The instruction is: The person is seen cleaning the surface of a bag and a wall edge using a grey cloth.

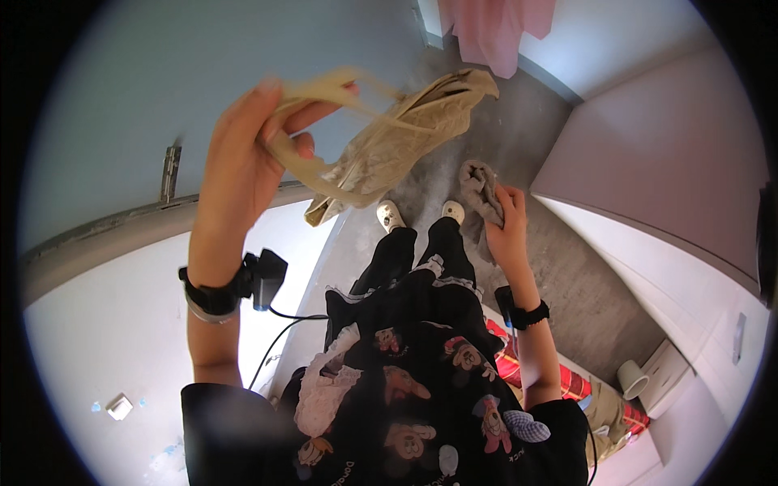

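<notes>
My left hand (255, 133) is raised at the upper left and holds the looped straps of a tan fabric bag (401, 133). The bag hangs creased and slanted from those straps, to the right of the hand. Lower down on the right, my right hand (509, 222) grips a bunched grey cloth (480, 185). Its folded top sticks up beyond the fingers, and a part of it dangles below the hand. The bag and the cloth are apart. Each forearm wears a black strap with a small dark device.
A blue-grey door (121, 91) with a metal hinge stands at the left, beside a white wall (121, 340). Pink fabric (498, 30) hangs at the top. A white cabinet (656, 231) is at the right; a white bin (632, 379) and a red plaid bed cover (571, 383) lie lower right.
</notes>
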A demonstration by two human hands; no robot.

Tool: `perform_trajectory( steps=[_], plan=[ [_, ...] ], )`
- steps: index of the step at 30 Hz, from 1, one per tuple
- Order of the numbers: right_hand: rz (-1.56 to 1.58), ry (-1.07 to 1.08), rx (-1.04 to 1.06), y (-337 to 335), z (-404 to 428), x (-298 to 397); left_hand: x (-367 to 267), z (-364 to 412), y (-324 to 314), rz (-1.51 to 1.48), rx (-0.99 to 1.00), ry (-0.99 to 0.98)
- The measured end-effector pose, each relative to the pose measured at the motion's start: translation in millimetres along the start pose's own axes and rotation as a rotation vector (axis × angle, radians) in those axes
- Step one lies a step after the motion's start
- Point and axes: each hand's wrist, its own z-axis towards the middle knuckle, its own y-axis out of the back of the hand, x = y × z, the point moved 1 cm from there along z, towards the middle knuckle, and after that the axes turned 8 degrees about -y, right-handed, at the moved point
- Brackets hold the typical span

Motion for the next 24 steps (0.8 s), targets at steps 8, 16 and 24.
perform_trajectory(
  steps=[8, 16, 24],
  plan=[
    [0.366, 0.228, 0.347, -19.3, 23.2, 95.9, -47.4, 25.9, 10.8, -0.087, 0.054, -0.041],
    [0.594, 0.561, 0.758, -33.3, 34.8, 155.1, -53.7, 31.8, -3.3, -0.274, -0.023, 0.009],
    [0.405, 0.336, 0.773, -47.6, 36.7, 145.8, -27.9, 57.5, 2.3, -0.254, -0.064, -0.016]
  ],
)
